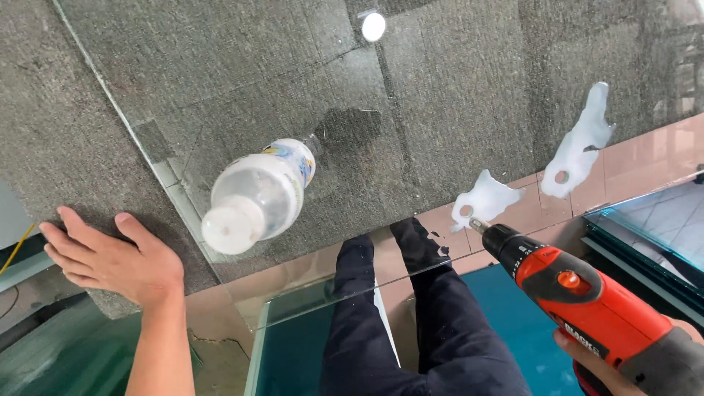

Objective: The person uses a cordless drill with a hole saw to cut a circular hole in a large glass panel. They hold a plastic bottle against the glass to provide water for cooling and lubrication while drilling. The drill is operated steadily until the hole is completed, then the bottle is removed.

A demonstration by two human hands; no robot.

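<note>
My left hand (110,257) lies flat with fingers spread on a grey carpeted table top (59,132), beside the corner of a clear glass sheet (440,110). A cloudy plastic bottle (257,194) with a white cap stands on the glass near that corner. My right hand (609,367) grips a red and black cordless drill (579,293). The drill's tip sits at a hole in the glass ringed by white slurry (484,199). A second drilled hole with white slurry (579,150) lies farther right along the glass edge.
My dark trousered legs (418,315) stand on pinkish floor tiles below the glass edge. Stacked greenish glass panes (660,227) lie at the right, and more glass (301,345) leans below the table. A round light reflection (373,26) shows at the top.
</note>
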